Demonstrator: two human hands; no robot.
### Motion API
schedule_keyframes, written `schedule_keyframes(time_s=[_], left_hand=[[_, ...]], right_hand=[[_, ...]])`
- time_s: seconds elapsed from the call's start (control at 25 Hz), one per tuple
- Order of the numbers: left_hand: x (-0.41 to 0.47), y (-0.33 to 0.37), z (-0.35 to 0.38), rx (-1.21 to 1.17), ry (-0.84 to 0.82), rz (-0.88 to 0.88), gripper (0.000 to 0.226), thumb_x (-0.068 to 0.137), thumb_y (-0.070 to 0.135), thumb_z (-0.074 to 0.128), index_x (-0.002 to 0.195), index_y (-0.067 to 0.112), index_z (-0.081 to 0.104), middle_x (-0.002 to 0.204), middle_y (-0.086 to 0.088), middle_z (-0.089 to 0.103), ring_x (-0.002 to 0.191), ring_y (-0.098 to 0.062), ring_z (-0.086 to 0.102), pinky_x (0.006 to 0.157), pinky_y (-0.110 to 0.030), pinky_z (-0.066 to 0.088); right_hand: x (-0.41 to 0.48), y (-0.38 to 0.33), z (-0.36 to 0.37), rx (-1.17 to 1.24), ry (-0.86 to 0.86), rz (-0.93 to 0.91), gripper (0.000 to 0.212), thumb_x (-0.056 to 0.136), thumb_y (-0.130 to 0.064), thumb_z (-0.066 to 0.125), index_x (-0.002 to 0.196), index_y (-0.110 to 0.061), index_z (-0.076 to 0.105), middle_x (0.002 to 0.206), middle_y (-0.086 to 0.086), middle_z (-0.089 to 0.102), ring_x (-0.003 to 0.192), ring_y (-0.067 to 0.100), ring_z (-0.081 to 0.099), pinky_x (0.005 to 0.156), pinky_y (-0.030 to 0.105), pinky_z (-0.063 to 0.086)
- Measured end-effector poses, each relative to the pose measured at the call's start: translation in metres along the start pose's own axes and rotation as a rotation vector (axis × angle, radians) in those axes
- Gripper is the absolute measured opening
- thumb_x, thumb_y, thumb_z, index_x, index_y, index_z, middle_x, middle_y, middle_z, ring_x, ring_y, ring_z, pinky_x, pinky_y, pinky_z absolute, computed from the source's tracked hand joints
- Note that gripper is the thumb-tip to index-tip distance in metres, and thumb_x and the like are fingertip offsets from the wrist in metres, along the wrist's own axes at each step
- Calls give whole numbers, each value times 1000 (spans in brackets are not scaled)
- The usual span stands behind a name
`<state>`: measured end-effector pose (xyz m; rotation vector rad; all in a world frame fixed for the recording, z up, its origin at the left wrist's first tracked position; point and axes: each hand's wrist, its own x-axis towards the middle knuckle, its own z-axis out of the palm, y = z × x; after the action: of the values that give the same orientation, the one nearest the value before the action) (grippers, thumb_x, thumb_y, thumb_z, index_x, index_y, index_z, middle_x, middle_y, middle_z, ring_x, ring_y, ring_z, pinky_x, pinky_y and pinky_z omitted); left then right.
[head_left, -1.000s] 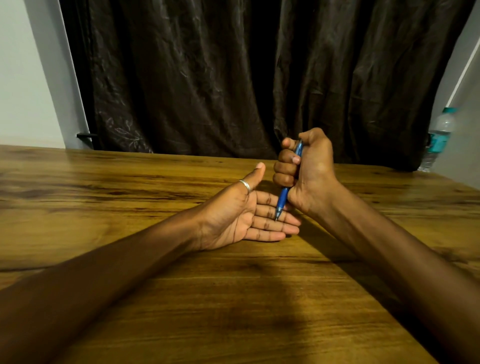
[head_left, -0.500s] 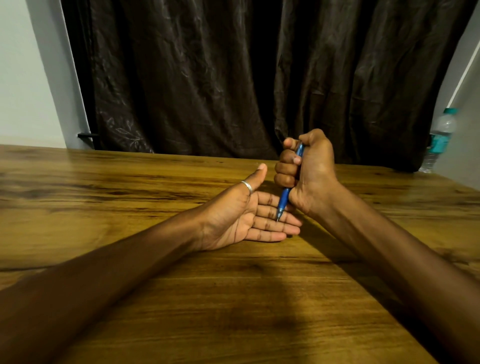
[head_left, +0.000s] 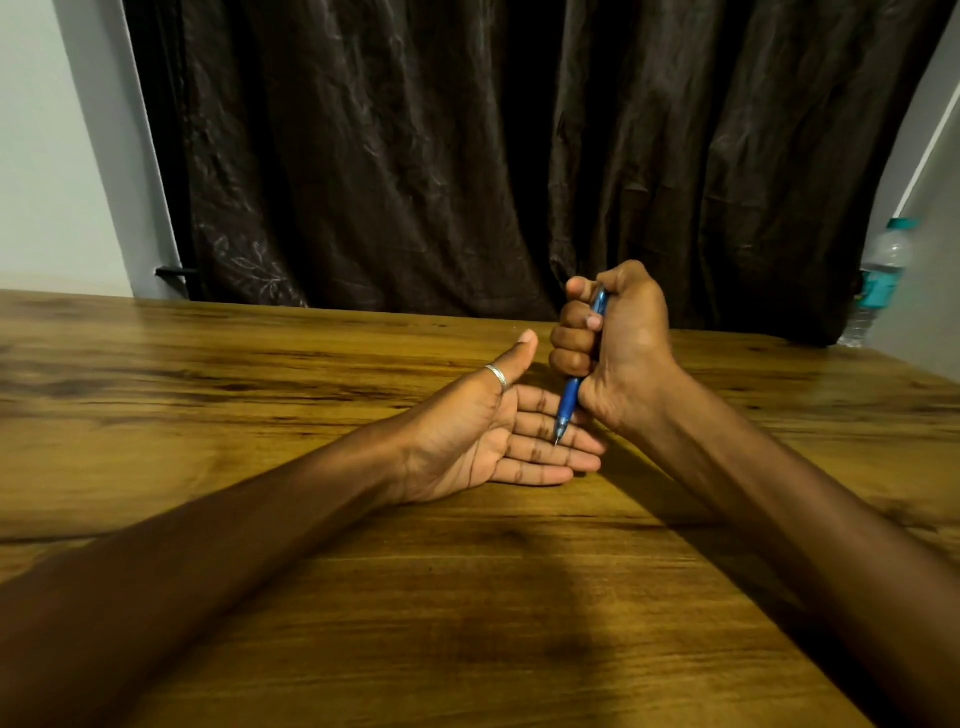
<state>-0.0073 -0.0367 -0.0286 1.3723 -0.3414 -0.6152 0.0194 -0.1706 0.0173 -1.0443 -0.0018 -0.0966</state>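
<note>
Blue ballpoint pen (head_left: 570, 402) stands near-upright in the right hand (head_left: 618, 348), about 3 o'clock from mid-frame. The hand makes a full fist round the barrel, with the tip pointing down and the top end showing between thumb and forefinger. The left hand (head_left: 488, 436) lies palm up on the table, fingers straight and together, thumb raised, holding nothing. A silver ring (head_left: 497, 375) sits on the thumb. The pen tip is over the left fingers, at 3 o'clock from the palm; can't tell if it touches skin or hovers just above.

Risks, as I judge them:
- A fist grip gives force but poor control, so a hard push could jab or scratch the fingers.
- If the tip is out, it could leave ink on the skin.
- The barrel could slide down through the fist if the grip loosens, since nothing stops it but the palm below.
- A twitch of the left hand would send the tip into the wood instead.

Surface & room: wooden table (head_left: 260, 415) w/ strong dark grain. A dark brown crinkled curtain (head_left: 467, 156) hangs at 12 o'clock, and there is pale wall (head_left: 47, 156) at 10 o'clock. A clear water bottle (head_left: 878, 280) w/ teal cap and label stands at 2 o'clock — well apart from both hands.
</note>
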Motion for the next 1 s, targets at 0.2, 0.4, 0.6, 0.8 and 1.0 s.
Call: schedule_keyframes(time_s=[0.2, 0.4, 0.6, 0.8, 1.0], left_hand=[[-1, 0, 1, 7, 1, 4, 85, 95, 70, 26, 129, -1, 58, 123, -24, 71, 117, -32, 69, 102, -41, 53], [0, 0, 1, 7, 4, -1, 84, 94, 70, 26, 126, 0, 60, 121, -23, 72, 115, -31, 70, 99, -39, 55], [1, -1, 0, 14, -1, 0, 84, 94, 70, 27, 126, 0, 60, 122, -24, 72, 116, -31, 70, 101, -41, 53], [1, -1, -1, 23, -21, 3, 83, 94, 69, 28, 127, 0, 60, 123, -24, 71, 117, -31, 69, 103, -41, 52], [0, -1, 1, 43, -34, 13, 56, 103, 48, 38, 126, 3, 61, 123, -23, 71, 116, -30, 69, 102, -39, 54]], right_hand=[[-2, 0, 0, -7, 9, -4, 28, 95, -32, 36, 81, -15, 53, 48, -8, 30, 38, 8, 22, 34, 19, 16], [-3, -1, 1, -18, 25, 2, 29, 95, -32, 36, 80, -15, 54, 48, -8, 31, 39, 8, 22, 36, 20, 16], [-3, -1, 1, -19, 28, 1, 29, 96, -32, 36, 81, -15, 55, 48, -8, 31, 38, 8, 23, 34, 20, 17], [-4, -1, 1, -16, 28, 0, 29, 96, -32, 36, 84, -14, 55, 47, -8, 31, 38, 7, 23, 34, 19, 17], [-2, -2, 0, -15, 24, 14, 28, 95, -31, 36, 84, -14, 54, 47, -8, 31, 36, 7, 21, 34, 18, 16]])
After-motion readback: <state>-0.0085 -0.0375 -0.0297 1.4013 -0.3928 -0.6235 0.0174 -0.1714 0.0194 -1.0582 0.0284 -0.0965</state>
